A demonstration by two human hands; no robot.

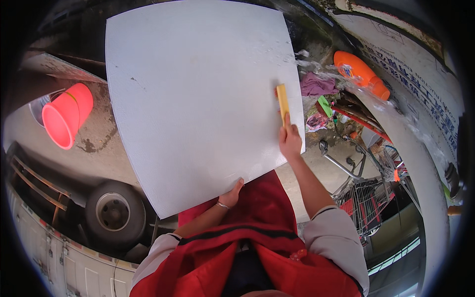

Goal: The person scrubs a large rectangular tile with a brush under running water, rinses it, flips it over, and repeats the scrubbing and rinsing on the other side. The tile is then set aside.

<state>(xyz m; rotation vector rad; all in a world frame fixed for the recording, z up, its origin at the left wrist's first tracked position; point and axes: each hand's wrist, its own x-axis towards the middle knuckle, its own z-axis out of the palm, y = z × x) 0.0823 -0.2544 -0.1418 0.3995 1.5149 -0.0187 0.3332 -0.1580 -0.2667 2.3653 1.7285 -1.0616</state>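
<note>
In front of me a large white panel (196,100) fills the middle of the view, its near edge slanting by my red apron (256,198). My right hand (290,140) grips the handle of a yellow scrubbing brush (282,98). The brush lies over the panel's right side, and a few reddish bristles show along its left edge. At the near edge my left hand (232,195) holds the panel, thumb on top; its other fingers are hidden underneath. Water droplets and wet streaks show on the panel's upper right.
To the left are a pink bucket (68,115) on its side and a truck wheel (115,215). On the right lie an orange container (362,76), a purple cloth (318,84) and a green-headed tool (325,106). A metal shopping cart (362,208) stands nearer me.
</note>
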